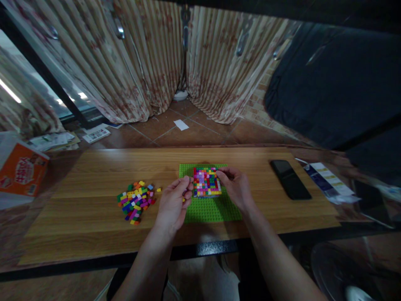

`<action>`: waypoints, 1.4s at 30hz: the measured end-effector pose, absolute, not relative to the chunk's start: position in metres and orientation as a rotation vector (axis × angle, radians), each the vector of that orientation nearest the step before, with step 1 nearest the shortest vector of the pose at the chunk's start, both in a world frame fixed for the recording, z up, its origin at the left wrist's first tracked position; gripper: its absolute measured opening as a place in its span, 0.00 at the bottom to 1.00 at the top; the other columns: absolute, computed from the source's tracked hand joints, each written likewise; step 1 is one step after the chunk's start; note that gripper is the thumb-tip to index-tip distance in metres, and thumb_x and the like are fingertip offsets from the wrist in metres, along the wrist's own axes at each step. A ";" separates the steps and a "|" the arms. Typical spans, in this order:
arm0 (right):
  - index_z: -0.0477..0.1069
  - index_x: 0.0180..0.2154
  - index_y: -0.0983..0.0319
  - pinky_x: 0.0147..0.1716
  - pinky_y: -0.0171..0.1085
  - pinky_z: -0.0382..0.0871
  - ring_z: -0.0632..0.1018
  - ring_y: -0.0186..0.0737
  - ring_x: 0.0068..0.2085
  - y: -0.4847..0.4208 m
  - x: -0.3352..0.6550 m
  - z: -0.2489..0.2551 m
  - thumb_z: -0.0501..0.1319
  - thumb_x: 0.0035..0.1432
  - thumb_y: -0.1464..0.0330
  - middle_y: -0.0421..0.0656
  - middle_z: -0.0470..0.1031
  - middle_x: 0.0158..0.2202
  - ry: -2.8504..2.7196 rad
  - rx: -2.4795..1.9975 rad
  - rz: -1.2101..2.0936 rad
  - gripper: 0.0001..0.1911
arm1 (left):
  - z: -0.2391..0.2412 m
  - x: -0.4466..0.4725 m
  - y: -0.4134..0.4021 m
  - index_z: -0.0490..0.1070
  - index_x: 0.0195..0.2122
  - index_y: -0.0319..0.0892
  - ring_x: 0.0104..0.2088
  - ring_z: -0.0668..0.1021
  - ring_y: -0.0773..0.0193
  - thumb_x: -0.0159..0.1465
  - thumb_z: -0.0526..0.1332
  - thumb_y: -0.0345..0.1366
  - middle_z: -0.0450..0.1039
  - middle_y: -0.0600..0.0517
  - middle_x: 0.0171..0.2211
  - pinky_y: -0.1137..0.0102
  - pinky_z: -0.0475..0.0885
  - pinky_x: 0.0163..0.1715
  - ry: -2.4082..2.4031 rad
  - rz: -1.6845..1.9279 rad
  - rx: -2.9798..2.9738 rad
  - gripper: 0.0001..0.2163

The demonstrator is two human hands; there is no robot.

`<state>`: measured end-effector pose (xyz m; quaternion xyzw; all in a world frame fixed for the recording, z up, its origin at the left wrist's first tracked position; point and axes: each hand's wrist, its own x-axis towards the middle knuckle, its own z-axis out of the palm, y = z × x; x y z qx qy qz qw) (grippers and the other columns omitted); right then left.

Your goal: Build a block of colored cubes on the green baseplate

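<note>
Wide wooden table (94,200) across the view, near edge lost in shadow, right end fading into a dim blur. Far beyond the table, striped curtains (140,62) down to a tiled floor; a dark mass beyond the right end, too murky to identify. Off the left end, an orange box (21,171), cut by the frame edge, print unreadable. On the table's middle, a green baseplate (206,209), partly covered by both hands. On the baseplate's far half, a multicoloured brick block (206,182), single bricks too small to separate. Left of the baseplate, well apart, a loose pile of coloured bricks (135,202), a few strays just beside it. Right of the baseplate, a black phone (290,179) flat, screen dark; farther right a printed sheet (328,180), text illegible. Left hand (173,202) at the block's left edge, thumb and forefinger pressed together on something tiny, perhaps a brick, impossible to make out. Right hand (236,186) touching the block's right side, fingers curled against it; fingertips hidden, so the grip cannot be told. Both forearms cut off at the bottom edge.
</note>
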<state>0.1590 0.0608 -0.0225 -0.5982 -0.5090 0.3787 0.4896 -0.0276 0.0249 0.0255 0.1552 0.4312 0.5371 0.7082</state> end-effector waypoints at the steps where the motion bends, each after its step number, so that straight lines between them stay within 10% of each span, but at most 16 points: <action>1: 0.76 0.36 0.62 0.35 0.39 0.72 0.79 0.40 0.34 0.061 0.158 -0.023 0.64 0.53 0.56 0.45 0.80 0.34 -1.234 -1.446 0.925 0.16 | 0.025 -0.027 0.025 0.74 0.31 0.34 0.18 0.62 0.80 0.44 0.75 0.38 0.67 0.56 0.23 0.82 0.48 0.12 0.957 1.190 0.345 0.17; 11: 0.77 0.34 0.62 0.29 0.37 0.69 0.75 0.37 0.28 0.054 0.156 -0.007 0.59 0.60 0.55 0.42 0.77 0.27 -1.210 -1.444 0.625 0.17 | 0.023 -0.027 0.024 0.74 0.35 0.33 0.17 0.61 0.80 0.48 0.74 0.39 0.67 0.56 0.23 0.82 0.48 0.12 0.946 1.163 0.368 0.18; 21: 0.76 0.47 0.55 0.50 0.46 0.70 0.74 0.43 0.50 0.033 0.121 0.019 0.60 0.63 0.66 0.46 0.75 0.47 -1.858 -1.077 0.543 0.11 | 0.027 -0.027 0.022 0.69 0.27 0.36 0.17 0.61 0.80 0.47 0.74 0.43 0.65 0.57 0.22 0.82 0.47 0.13 0.912 1.072 0.445 0.18; 42: 0.81 0.34 0.51 0.52 0.52 0.63 0.71 0.48 0.50 0.044 0.119 0.005 0.65 0.58 0.66 0.43 0.74 0.46 -1.779 -1.344 0.341 0.05 | 0.022 -0.027 0.023 0.74 0.38 0.35 0.15 0.61 0.79 0.56 0.67 0.38 0.63 0.59 0.20 0.80 0.46 0.13 1.127 1.164 0.410 0.12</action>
